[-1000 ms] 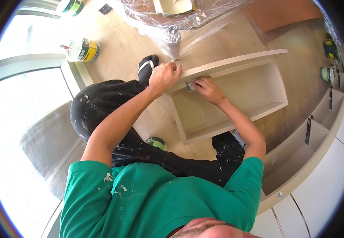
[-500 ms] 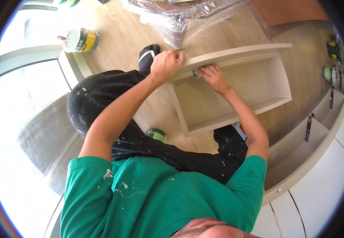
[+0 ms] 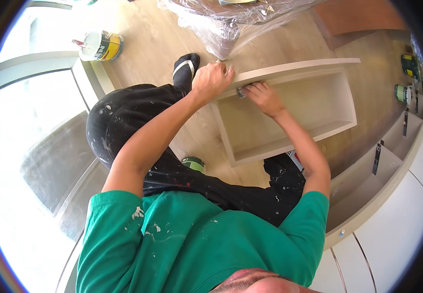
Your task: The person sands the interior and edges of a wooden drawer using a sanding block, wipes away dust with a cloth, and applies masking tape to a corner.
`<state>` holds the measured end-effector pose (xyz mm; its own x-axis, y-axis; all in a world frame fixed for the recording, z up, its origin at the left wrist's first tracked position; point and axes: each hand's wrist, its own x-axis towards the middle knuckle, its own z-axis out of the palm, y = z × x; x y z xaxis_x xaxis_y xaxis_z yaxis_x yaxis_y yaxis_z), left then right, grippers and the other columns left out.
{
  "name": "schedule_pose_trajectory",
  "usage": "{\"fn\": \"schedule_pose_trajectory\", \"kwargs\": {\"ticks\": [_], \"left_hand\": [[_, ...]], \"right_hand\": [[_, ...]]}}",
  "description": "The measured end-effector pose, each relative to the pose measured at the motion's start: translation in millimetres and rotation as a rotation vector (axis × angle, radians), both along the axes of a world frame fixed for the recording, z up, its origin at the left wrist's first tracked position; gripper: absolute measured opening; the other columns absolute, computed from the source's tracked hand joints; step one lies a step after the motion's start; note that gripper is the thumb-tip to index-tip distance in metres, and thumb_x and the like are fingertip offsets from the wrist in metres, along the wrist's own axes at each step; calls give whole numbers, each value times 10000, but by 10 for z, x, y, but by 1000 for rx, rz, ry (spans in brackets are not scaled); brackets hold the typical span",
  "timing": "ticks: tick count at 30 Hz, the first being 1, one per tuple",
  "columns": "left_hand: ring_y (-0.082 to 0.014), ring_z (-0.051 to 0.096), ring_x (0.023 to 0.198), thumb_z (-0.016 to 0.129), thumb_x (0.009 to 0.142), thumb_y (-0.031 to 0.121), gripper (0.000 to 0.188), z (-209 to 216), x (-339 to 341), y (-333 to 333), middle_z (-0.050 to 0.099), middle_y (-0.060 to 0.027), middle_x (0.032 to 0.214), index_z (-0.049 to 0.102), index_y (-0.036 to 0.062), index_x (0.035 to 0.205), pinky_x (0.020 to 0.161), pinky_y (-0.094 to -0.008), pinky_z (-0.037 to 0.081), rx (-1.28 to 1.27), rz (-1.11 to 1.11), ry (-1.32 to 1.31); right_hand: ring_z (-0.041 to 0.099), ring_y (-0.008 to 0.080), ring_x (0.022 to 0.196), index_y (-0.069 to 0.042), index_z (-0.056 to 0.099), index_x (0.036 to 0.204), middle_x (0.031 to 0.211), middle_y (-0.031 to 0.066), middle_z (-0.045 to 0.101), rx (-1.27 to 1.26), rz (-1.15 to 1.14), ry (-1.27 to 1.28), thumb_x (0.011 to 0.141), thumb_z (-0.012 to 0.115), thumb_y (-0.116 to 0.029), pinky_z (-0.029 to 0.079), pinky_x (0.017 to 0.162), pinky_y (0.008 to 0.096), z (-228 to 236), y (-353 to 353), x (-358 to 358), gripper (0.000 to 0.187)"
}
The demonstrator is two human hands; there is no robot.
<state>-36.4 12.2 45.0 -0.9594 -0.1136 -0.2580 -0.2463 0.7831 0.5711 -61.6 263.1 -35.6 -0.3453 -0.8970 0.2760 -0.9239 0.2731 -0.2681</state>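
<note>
A beige drawer (image 3: 289, 141) stands tilted before me, its open inside facing up and its long front panel along the far side. My left hand (image 3: 212, 82) is closed round the left end of that panel, the thumb and fingers curled over its edge. Inside the drawer, near the same corner, my right hand (image 3: 265, 98) pinches a small grey piece (image 3: 241, 92) against the panel's inner face. Its kind is too small to make out, and the fingers cover part of it.
Plastic-wrapped furniture (image 3: 228, 29) stands beyond the drawer. A paint bucket (image 3: 105, 46) with a brush sits at the far left, a green tub (image 3: 193, 164) by my leg. On the right are an open cabinet (image 3: 367, 180) with black drawer runners and another tub (image 3: 402, 94).
The view has shifted slightly. My left hand stays on the panel's end, its fingers slightly changed; my right hand keeps the grey piece at nearly the same spot on the panel.
</note>
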Motion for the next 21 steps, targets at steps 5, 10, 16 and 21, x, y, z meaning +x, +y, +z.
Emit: {"fn": "schedule_pose_trajectory", "kwargs": {"ticks": [5, 10, 16, 21], "left_hand": [[-438, 710, 779, 540, 981, 394, 459, 7, 20, -2, 705, -266, 801, 743, -1, 866, 781, -486, 580, 3, -9, -49], [-437, 710, 776, 539, 979, 393, 461, -22, 51, -10, 701, -269, 789, 740, -4, 857, 774, -487, 581, 16, -8, -13], [-438, 712, 757, 538, 974, 392, 476, -13, 17, -15, 700, -275, 778, 734, -16, 829, 768, -488, 585, -18, -20, 2], [-440, 712, 780, 543, 975, 383, 443, -35, -1, -40, 707, -261, 804, 749, 3, 877, 772, -495, 582, -35, -4, 4]], "right_hand": [[612, 236, 1082, -58, 708, 1170, 1151, 65, 661, -33, 53, -55, 863, 608, -151, 484, 956, 417, -74, -675, 567, 336], [614, 253, 1087, -67, 708, 1181, 1149, 63, 667, 19, 24, -13, 868, 590, -157, 489, 955, 417, -91, -339, 356, 346], [624, 253, 1086, -79, 712, 1188, 1148, 67, 689, 17, 10, 28, 854, 607, -166, 494, 951, 401, 14, 26, 45, 361], [617, 243, 1096, -68, 714, 1147, 1119, 69, 676, -88, 32, -73, 850, 621, -159, 487, 961, 414, -25, -903, 658, 324]]}}
